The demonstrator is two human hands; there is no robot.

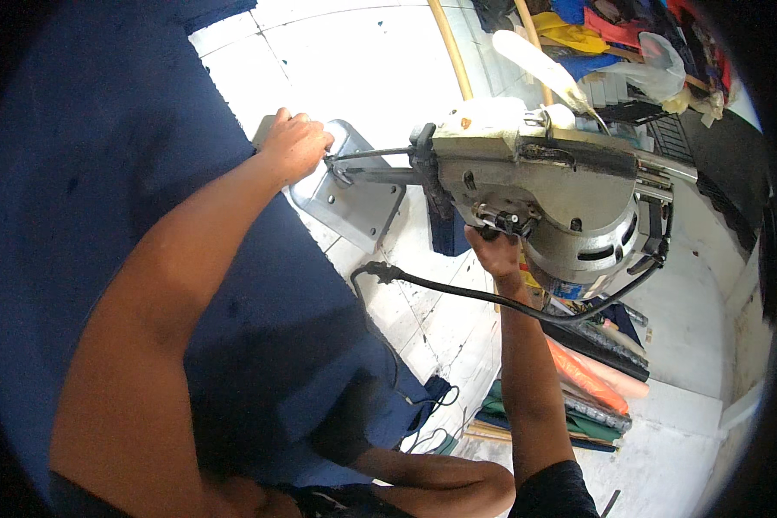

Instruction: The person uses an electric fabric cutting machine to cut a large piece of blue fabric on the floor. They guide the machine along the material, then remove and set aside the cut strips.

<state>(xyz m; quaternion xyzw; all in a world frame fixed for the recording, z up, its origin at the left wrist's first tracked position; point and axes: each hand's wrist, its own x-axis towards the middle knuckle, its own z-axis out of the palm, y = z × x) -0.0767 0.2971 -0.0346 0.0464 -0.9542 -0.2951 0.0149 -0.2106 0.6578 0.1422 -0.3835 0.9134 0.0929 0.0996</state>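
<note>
An electric fabric cutting machine (pixel 570 186) with a grey metal body and round motor lies tilted on its side in front of me. Its upright post runs left to a flat grey base plate (pixel 345 207). My left hand (pixel 295 145) is closed at the base plate's edge; its inner fingers are partly hidden. Under the body, near a black knob and small switch, my right hand (pixel 496 252) supports the machine, its fingers partly hidden behind it. A black power cord (pixel 466 292) loops from the motor to a connector below the plate.
Dark blue cloth (pixel 104 112) spreads over the left side, its cut edge running along the white tiled surface (pixel 319 43). Rolls of coloured material (pixel 591 375) lie at lower right. Wooden poles (pixel 451 47) and a heap of coloured fabric and plastic (pixel 609 39) are at far right.
</note>
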